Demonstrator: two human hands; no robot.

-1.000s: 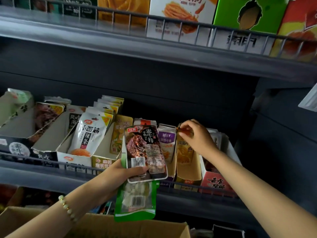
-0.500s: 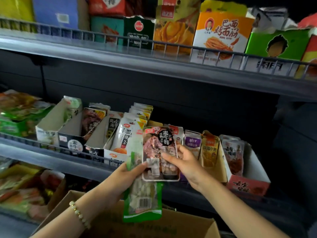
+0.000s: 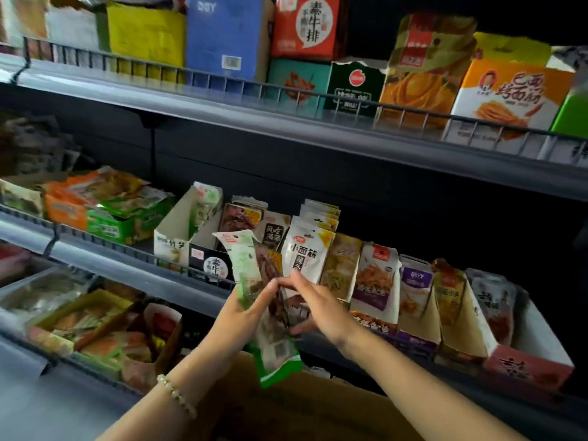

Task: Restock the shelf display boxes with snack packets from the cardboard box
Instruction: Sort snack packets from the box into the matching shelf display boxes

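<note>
hands [image 3: 245,310] [image 3: 324,310] now meet on packets [image 3: 276,354], grey shelf [image 3: 127,267]

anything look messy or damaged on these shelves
Loose packets lie heaped askew over the bright green box at the middle shelf's left end. The dark green box on the top shelf has a ragged, torn top edge.

Single head-worn view, facing forward and down, near shelf [image 3: 191,291]
</note>
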